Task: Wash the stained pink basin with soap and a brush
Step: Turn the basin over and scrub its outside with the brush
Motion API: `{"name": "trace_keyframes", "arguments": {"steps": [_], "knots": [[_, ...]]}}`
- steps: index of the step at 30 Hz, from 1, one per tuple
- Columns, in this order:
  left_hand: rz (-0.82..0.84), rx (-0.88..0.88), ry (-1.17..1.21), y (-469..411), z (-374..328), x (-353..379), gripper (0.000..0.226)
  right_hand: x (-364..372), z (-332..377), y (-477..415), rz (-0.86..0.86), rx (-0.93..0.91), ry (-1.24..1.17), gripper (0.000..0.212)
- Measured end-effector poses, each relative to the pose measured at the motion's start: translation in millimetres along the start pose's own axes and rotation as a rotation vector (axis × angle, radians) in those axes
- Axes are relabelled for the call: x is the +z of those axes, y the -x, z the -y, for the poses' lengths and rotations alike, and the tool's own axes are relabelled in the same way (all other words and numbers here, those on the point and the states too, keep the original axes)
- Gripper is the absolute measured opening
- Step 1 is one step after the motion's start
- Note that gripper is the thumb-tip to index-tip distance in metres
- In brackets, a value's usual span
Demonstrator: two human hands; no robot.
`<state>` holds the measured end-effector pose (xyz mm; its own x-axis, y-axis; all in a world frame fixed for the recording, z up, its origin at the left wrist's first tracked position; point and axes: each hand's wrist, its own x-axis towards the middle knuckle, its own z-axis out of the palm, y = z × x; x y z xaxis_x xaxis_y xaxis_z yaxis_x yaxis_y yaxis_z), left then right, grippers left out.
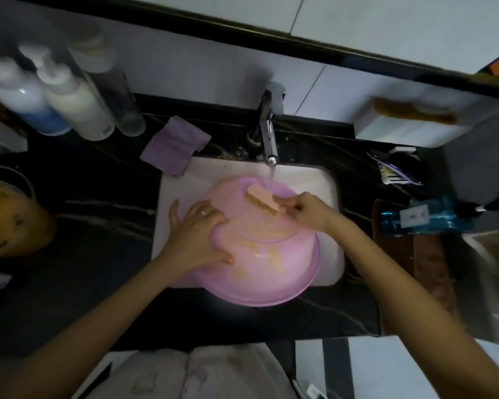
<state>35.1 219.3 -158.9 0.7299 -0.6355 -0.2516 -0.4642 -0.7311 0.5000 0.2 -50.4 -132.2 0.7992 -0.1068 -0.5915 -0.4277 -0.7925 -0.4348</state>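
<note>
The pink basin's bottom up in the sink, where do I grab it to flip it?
Probably the near rim of the pink basin, reached from your side of the sink: it overhangs the counter there, so fingers can hook under. The upturned bottom gives no edge; your left hand presses flat on it, and your right hand holds the brush.

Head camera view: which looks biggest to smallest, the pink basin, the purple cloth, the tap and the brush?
1. pink basin, by far the largest.
2. purple cloth.
3. tap: slim, and it rises toward the camera, so its rank is unsure.
4. brush, partly hidden in the right hand.
</note>
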Motion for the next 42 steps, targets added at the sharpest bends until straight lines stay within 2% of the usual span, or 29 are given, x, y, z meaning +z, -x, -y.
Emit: {"name": "trace_keyframes", "arguments": {"steps": [3, 6, 7, 9, 13, 14, 17, 19, 21, 24, 26, 29, 30, 32, 35, 38, 40, 42], "knots": [[0.059, -0.006, -0.047, -5.1, -5.1, -6.0, 0.093, -4.5, -4.1, -30.7, -0.138, 0.047, 0.029, 0.041], [0.101, -0.026, -0.092, -5.7, -8.0, -7.5, 0.1, 15.4, 16.2, -15.0, 0.059, -0.147, -0.125, 0.043], [0.092, -0.037, -0.091, -5.7, -8.4, -6.8, 0.103, 16.9, 10.8, -3.0, 0.128, -0.187, -0.105, 0.044], [0.09, -0.05, -0.079, -5.1, -9.1, -7.1, 0.104, 8.4, -14.5, 16.1, 0.143, -0.231, -0.002, 0.043], [0.091, -0.063, -0.06, -7.1, -13.7, -11.0, 0.091, -15.6, -30.0, -23.1, -0.114, 0.021, 0.086, 0.038], [0.082, -0.069, -0.066, -7.4, -15.7, -10.9, 0.089, -10.8, -18.1, -32.7, -0.139, 0.021, 0.084, 0.039], [0.071, -0.083, -0.082, -6.0, -20.3, -9.7, 0.089, 15.7, 13.2, -14.2, 0.012, -0.132, -0.026, 0.041], [0.061, -0.091, -0.075, -4.2, -19.7, -9.0, 0.092, 18.6, 2.0, 24.8, 0.09, -0.163, 0.011, 0.044], [0.074, -0.101, -0.067, -2.4, -19.0, -9.5, 0.094, 6.4, -15.7, 37.9, 0.052, -0.079, 0.099, 0.044], [0.069, -0.099, -0.051, -0.7, -20.2, -9.1, 0.09, -2.5, -4.4, 5.0, -0.095, 0.135, 0.15, 0.035], [0.062, -0.104, -0.055, 0.5, -20.2, -8.1, 0.091, 13.2, 24.3, -0.7, -0.126, 0.077, 0.17, 0.035], [0.055, -0.092, -0.06, -0.9, -19.1, -8.6, 0.096, 30.5, 35.6, 40.0, -0.011, -0.106, 0.213, 0.04], [0.057, -0.092, -0.062, -1.2, -19.2, -9.1, 0.096, 26.9, 28.0, 58.6, 0.028, -0.112, 0.227, 0.042], [0.06, -0.09, -0.066, -2.3, -19.5, -9.4, 0.092, 9.1, 2.2, 69.1, 0.017, -0.002, 0.245, 0.042], [0.056, -0.089, -0.06, -0.8, -19.2, -8.2, 0.09, -5.7, -8.0, 34.6, -0.106, 0.221, 0.245, 0.039], [0.069, -0.086, -0.073, 0.0, -19.0, -8.1, 0.089, 17.5, 31.1, 10.1, -0.129, 0.114, 0.148, 0.035], [0.067, -0.083, -0.089, -0.9, -19.7, -8.6, 0.088, 38.4, 53.1, 21.3, -0.08, -0.009, 0.088, 0.041], [0.058, -0.08, -0.098, -2.0, -19.8, -8.9, 0.087, 44.1, 52.6, 48.4, -0.011, -0.11, 0.126, 0.04]]}}
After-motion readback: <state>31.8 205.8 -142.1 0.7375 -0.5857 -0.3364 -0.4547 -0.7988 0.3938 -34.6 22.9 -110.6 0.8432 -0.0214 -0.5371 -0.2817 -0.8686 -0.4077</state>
